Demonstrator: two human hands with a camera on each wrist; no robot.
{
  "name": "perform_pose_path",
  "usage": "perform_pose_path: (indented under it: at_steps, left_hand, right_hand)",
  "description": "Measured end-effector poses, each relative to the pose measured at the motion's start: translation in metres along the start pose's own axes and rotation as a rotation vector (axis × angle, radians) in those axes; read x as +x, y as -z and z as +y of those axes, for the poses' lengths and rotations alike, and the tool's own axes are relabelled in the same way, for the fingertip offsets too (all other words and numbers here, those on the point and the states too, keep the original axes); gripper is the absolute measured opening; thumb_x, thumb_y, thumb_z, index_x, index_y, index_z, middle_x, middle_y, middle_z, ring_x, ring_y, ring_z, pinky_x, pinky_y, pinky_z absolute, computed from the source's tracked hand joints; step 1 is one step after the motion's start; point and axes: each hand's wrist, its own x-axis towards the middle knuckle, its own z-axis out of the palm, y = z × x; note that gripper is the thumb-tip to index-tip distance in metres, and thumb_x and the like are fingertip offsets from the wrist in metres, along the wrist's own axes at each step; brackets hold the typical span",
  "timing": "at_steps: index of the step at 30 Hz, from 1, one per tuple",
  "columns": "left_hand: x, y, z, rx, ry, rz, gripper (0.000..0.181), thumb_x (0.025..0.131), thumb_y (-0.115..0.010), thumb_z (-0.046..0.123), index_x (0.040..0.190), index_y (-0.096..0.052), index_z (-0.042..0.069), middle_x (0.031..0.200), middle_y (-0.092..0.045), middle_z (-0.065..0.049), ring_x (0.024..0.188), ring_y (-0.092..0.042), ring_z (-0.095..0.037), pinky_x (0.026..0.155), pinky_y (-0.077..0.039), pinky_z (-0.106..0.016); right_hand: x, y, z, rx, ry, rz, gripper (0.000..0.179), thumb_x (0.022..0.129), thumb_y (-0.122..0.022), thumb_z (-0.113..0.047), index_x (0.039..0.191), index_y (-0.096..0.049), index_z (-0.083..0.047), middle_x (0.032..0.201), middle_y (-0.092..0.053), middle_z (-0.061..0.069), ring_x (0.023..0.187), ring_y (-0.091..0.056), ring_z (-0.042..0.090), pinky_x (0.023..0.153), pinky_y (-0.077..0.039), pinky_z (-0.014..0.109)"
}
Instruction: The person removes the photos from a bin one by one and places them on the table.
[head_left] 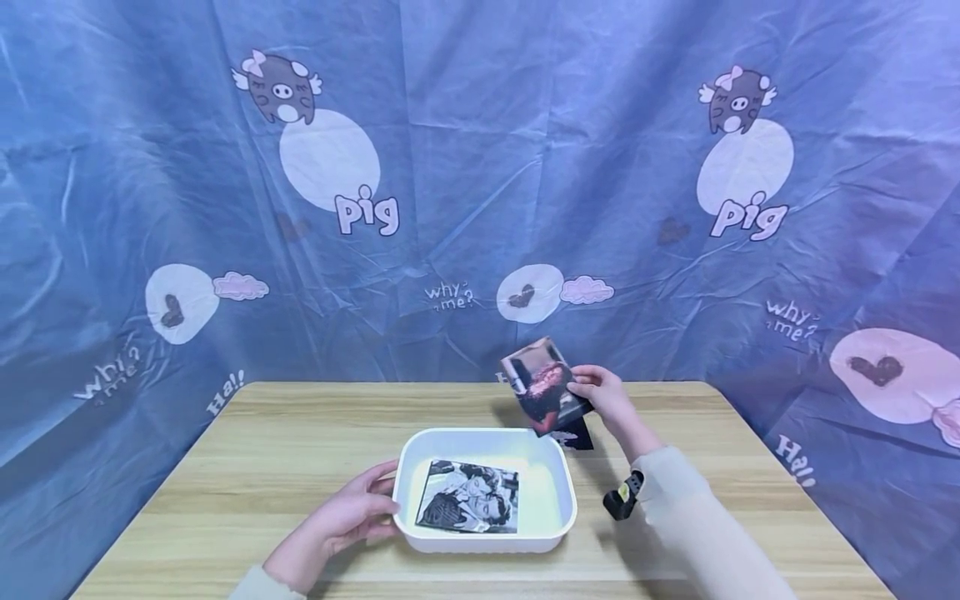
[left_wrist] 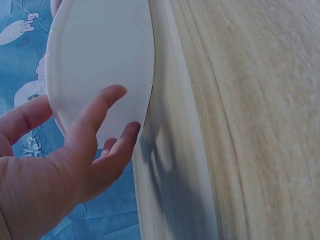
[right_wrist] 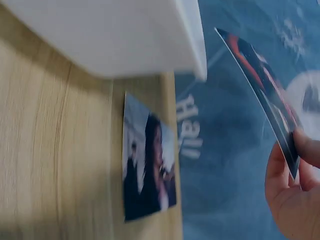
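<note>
A white plastic tub [head_left: 483, 546] stands near the middle of the table, with a black-and-white photo [head_left: 468, 500] lying in it. My left hand [head_left: 367, 504] touches the tub's left side. In the left wrist view its spread fingers [left_wrist: 112, 95] lie against the white wall, not wrapped round it. My right hand [head_left: 606, 396] pinches a colour photo [right_wrist: 262, 95] by one edge, thumb on the picture side, tilted above the tub's back right corner. Behind that corner another photo [right_wrist: 150, 165] lies on the table, showing a person with long dark hair; in the head view it is mostly hidden.
The wooden table [head_left: 300, 450] ends at a back edge in front of a blue printed cloth [head_left: 465, 167]. A black strapped device [head_left: 622, 497] sits at my right wrist, beside the pale sleeve [head_left: 690, 508].
</note>
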Motion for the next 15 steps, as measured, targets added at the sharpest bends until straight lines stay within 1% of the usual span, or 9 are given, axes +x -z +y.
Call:
perform_pose_path:
  at_steps: [3, 7, 8, 10, 14, 15]
  left_hand:
    - [0.000, 0.000, 0.000, -0.001, -0.001, 0.001, 0.084, 0.081, -0.057, -0.004, 0.149, -0.008, -0.010, 0.150, -0.015, -0.040, 0.106, -0.064, -0.036, 0.085, -0.061, -0.045]
    - [-0.001, 0.001, 0.001, -0.010, -0.003, 0.003, 0.084, 0.081, -0.056, -0.005, 0.149, -0.007, -0.010, 0.151, -0.015, -0.039, 0.104, -0.064, -0.034, 0.085, -0.061, -0.045]
    - [-0.001, 0.000, 0.001, -0.012, -0.004, 0.002, 0.084, 0.081, -0.056, -0.005, 0.149, -0.007, -0.010, 0.151, -0.015, -0.039, 0.104, -0.065, -0.034, 0.086, -0.061, -0.045]
    - [-0.001, 0.000, 0.001, -0.013, -0.005, -0.001, 0.084, 0.081, -0.057, -0.005, 0.149, -0.007, -0.010, 0.151, -0.016, -0.039, 0.103, -0.065, -0.032, 0.086, -0.061, -0.045]
    - [-0.001, -0.001, 0.001, -0.006, -0.005, -0.002, 0.084, 0.081, -0.057, -0.005, 0.149, -0.008, -0.010, 0.150, -0.017, -0.039, 0.100, -0.066, -0.027, 0.087, -0.060, -0.046]
    - [-0.001, -0.001, 0.002, -0.005, -0.004, -0.002, 0.084, 0.081, -0.057, -0.005, 0.149, -0.008, -0.010, 0.150, -0.017, -0.039, 0.099, -0.066, -0.027, 0.087, -0.061, -0.046]
  right_hand:
    - [0.004, 0.015, 0.008, 0.063, -0.031, 0.042, 0.030, 0.088, -0.058, 0.005, 0.117, -0.052, 0.014, 0.071, -0.061, -0.015, 0.065, -0.057, -0.002, 0.057, -0.052, 0.013]
    - [0.006, 0.036, 0.022, 0.126, -0.077, 0.053, 0.033, 0.090, -0.055, 0.005, 0.121, -0.048, 0.015, 0.072, -0.062, -0.016, 0.066, -0.059, -0.002, 0.060, -0.055, 0.013]
    - [0.007, 0.041, 0.026, 0.118, -0.088, 0.059, 0.036, 0.091, -0.055, 0.004, 0.123, -0.046, 0.016, 0.073, -0.062, -0.017, 0.066, -0.059, -0.002, 0.060, -0.055, 0.013]
    - [0.006, 0.052, 0.034, 0.066, -0.116, 0.081, 0.041, 0.092, -0.056, 0.000, 0.127, -0.044, 0.017, 0.074, -0.061, -0.018, 0.067, -0.057, -0.004, 0.061, -0.054, 0.012]
    - [0.003, 0.069, 0.050, -0.105, -0.167, 0.124, 0.051, 0.093, -0.057, -0.008, 0.134, -0.040, 0.017, 0.083, -0.064, -0.013, 0.067, -0.054, -0.005, 0.061, -0.051, 0.011]
    - [0.002, 0.073, 0.053, -0.103, -0.185, 0.123, 0.052, 0.094, -0.057, -0.009, 0.135, -0.039, 0.016, 0.085, -0.064, -0.011, 0.067, -0.054, -0.005, 0.061, -0.052, 0.011]
